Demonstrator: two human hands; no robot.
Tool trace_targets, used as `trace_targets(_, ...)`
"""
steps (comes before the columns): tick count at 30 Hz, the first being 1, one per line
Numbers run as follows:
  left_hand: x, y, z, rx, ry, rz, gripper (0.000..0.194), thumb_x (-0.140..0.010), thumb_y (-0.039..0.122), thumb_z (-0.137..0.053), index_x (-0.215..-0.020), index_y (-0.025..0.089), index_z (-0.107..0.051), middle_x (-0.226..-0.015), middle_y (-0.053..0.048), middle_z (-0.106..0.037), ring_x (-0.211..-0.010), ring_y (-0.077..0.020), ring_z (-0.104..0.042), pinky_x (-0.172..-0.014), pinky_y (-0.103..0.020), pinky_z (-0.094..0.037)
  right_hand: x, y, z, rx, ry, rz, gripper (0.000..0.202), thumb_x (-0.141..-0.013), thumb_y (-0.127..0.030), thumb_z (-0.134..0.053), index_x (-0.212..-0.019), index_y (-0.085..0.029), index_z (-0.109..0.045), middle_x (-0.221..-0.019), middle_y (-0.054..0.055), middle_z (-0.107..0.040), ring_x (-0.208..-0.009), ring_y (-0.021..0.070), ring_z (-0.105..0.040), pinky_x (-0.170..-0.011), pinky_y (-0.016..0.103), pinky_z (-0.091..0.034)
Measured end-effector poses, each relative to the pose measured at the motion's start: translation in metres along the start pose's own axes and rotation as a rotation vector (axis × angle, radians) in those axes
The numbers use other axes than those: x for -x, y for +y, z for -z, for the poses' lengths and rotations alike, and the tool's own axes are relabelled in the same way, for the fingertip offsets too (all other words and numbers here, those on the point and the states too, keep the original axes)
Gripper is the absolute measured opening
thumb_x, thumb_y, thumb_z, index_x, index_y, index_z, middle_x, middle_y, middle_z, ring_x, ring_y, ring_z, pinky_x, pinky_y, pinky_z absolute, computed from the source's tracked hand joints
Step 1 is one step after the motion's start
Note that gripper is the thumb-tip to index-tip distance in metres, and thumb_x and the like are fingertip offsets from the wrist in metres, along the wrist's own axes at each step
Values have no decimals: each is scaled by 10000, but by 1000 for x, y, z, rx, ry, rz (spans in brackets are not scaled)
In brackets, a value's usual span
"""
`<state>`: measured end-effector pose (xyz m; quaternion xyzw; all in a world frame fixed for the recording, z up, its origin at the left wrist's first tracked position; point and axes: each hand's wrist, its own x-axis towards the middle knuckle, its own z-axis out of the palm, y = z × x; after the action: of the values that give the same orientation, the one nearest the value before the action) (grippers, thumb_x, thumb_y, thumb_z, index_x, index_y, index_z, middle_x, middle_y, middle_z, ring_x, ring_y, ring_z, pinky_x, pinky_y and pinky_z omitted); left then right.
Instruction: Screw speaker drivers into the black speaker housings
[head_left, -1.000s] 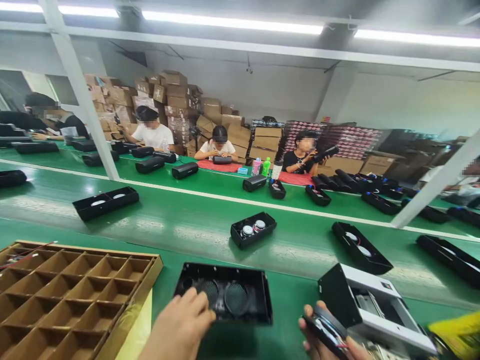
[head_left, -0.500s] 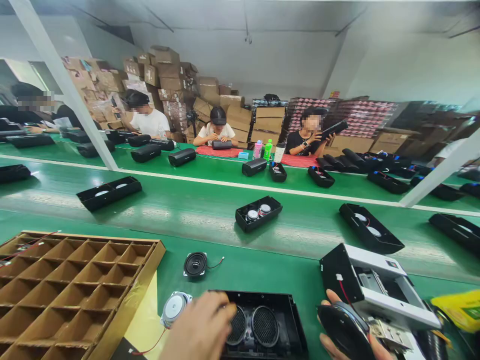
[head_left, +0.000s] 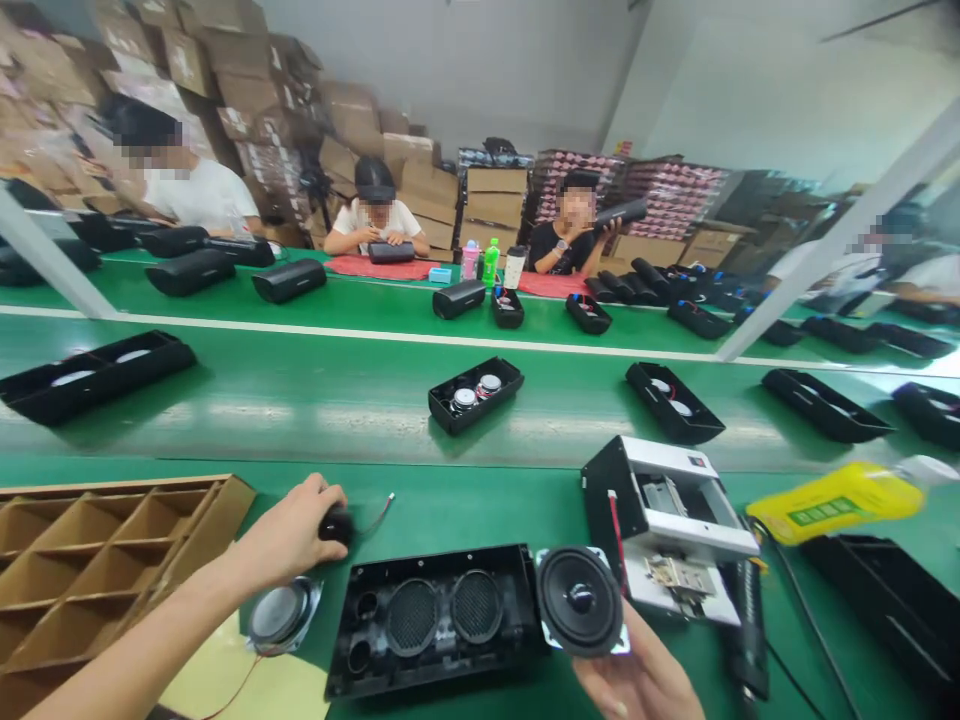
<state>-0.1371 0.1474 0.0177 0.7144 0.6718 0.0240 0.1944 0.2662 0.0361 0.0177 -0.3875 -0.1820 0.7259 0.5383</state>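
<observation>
My left hand closes its fingers round a black speaker driver; its thin wire and white plug stick out to the right. My right hand holds another speaker driver by its edge, black cone turned toward me. Between the hands lies an open black speaker housing with two round mesh grilles and two smaller round holes at its left end. A third speaker driver rests magnet side up below my left hand, its red wire trailing down over a yellow sheet.
A divided cardboard box stands at left. A white and black machine, an electric screwdriver and a yellow bottle are at right. Beyond, open housings lie on the green conveyor; several people sit across it.
My left hand has moved from the housing's left side up to the loose speaker driver and grasped it. My right hand has brought its driver closer to the housing, turning the cone into view.
</observation>
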Motion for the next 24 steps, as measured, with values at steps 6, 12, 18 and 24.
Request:
trace_targets(6,25,5,4,183,163,244,364,-865,567,-602,-1010,240,-535,-862,-59,-734,-791,-299,-723,-725,-389,-546,-10,-3,-16,111,-133,-8,479,-900,-497,-816,-1322,-332,-661,-893,1,-645,-546,44,-415,-421,129,-294)
trace_targets(12,88,23,10,1178,45,385,686,-867,727,-644,-1378,269,-613,-1279,-109,-738,-925,-274,-713,-720,-386,-599,-11,-3,-34,459,-195,-17,609,-887,-481,-821,-1414,-290,-583,-1187,96,-636,-799,150,-612,-463,181,-447)
trace_targets(18,118,49,-22,1501,-216,305,632,-916,632,-617,-1414,249,-683,-1266,-127,-761,-921,-314,-741,-822,-508,-654,-13,5,-44,997,-182,122,422,-947,-302,-678,-1368,-297,-646,-1218,80,-626,-757,120,-590,-615,238,-546)
trace_targets(24,120,73,-42,679,176,-94,420,-1018,474,-571,-1428,399,-627,-1499,-54,-619,-1296,-300,-668,-949,-378,-659,-13,5,-49,1230,-170,302,444,-962,-338,-630,-1399,-262,-625,-1145,81,-623,-694,123,-597,-600,252,-605)
